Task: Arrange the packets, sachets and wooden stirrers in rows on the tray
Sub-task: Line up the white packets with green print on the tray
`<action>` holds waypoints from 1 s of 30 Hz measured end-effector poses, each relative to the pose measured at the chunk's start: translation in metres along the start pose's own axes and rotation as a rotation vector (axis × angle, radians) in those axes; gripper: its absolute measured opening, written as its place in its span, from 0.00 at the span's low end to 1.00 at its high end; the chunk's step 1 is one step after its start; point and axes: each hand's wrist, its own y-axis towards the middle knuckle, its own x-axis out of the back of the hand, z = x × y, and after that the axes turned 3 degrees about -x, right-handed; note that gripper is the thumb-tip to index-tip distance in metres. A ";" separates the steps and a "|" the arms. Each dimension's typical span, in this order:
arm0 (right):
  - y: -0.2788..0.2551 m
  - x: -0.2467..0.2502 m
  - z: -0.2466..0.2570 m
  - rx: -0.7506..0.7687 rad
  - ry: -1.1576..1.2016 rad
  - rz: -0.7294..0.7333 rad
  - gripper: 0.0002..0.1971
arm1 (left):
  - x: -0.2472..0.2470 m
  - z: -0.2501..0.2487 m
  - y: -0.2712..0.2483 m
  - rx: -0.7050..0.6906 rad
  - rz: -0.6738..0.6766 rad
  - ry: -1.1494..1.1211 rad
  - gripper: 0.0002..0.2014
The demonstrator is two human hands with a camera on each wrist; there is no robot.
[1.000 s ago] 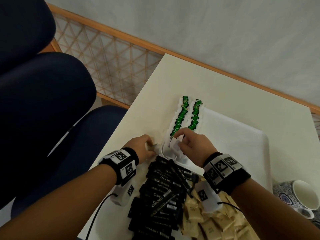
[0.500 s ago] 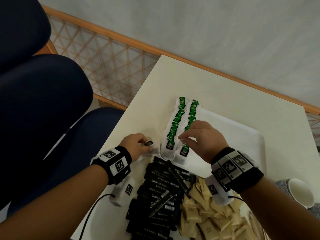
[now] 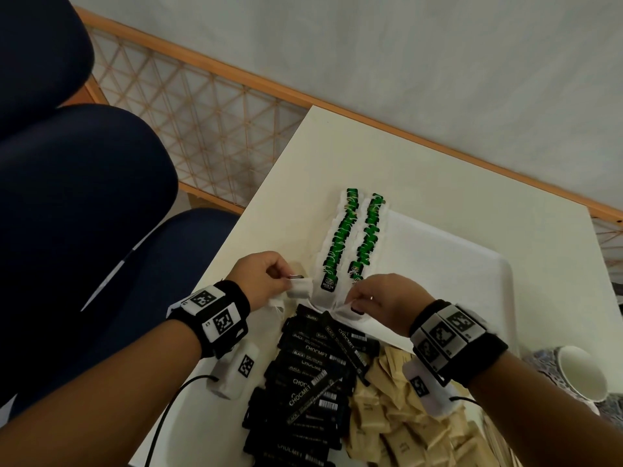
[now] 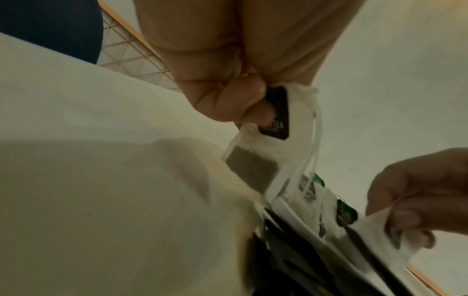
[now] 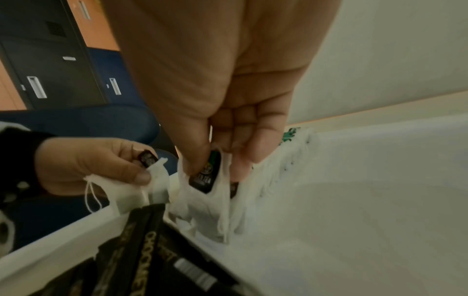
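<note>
Two rows of green-tagged tea bags [image 3: 354, 237] run along the left side of the white tray [image 3: 472, 271]. My left hand [image 3: 266, 281] pinches a white tea bag [image 4: 268, 144] with a dark tag, just left of the tray's edge. At the near end of the right row, my right hand [image 3: 377, 301] pinches another tea bag [image 5: 210, 180] by its tag and paper. A heap of black Chocmet sachets [image 3: 306, 382] and tan sugar packets [image 3: 404, 426] fills the tray's near part. Wooden stirrers [image 3: 502, 443] peek out at the lower right.
The tray sits on a cream table [image 3: 387, 163]. A patterned cup [image 3: 580, 375] stands right of the tray. Dark blue chairs [image 3: 84, 197] are to the left, and a wood-framed lattice partition [image 3: 202, 112] runs behind the table.
My right hand drew back from the top of the right row to its near end and now pinches a tea bag there. My left hand stayed beside the tray, still holding its tea bag.
</note>
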 end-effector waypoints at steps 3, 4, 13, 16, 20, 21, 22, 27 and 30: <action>0.005 -0.005 -0.002 -0.027 -0.025 0.015 0.13 | 0.002 -0.005 -0.002 -0.050 0.001 -0.001 0.08; 0.007 -0.006 -0.003 -0.032 -0.031 0.014 0.13 | 0.002 -0.007 -0.002 -0.066 -0.001 -0.002 0.07; 0.008 -0.008 -0.006 -0.018 0.013 -0.157 0.14 | 0.002 -0.020 -0.003 -0.156 0.054 0.005 0.11; 0.003 0.000 -0.001 0.026 0.183 -0.302 0.15 | 0.002 -0.026 -0.005 -0.183 0.091 -0.011 0.14; 0.007 0.008 0.016 0.034 0.333 -0.167 0.24 | -0.004 -0.037 -0.007 -0.229 0.152 -0.050 0.16; 0.009 0.008 0.018 0.022 0.363 -0.152 0.22 | -0.005 -0.039 -0.007 -0.239 0.163 -0.061 0.16; 0.011 0.008 0.020 -0.001 0.396 -0.151 0.18 | -0.005 -0.041 -0.008 -0.247 0.171 -0.071 0.17; 0.013 0.009 0.019 -0.068 0.396 -0.183 0.06 | -0.001 -0.031 -0.005 -0.194 0.161 -0.063 0.18; 0.012 0.008 0.018 -0.090 0.363 -0.154 0.07 | 0.002 -0.019 -0.005 -0.148 0.156 -0.004 0.16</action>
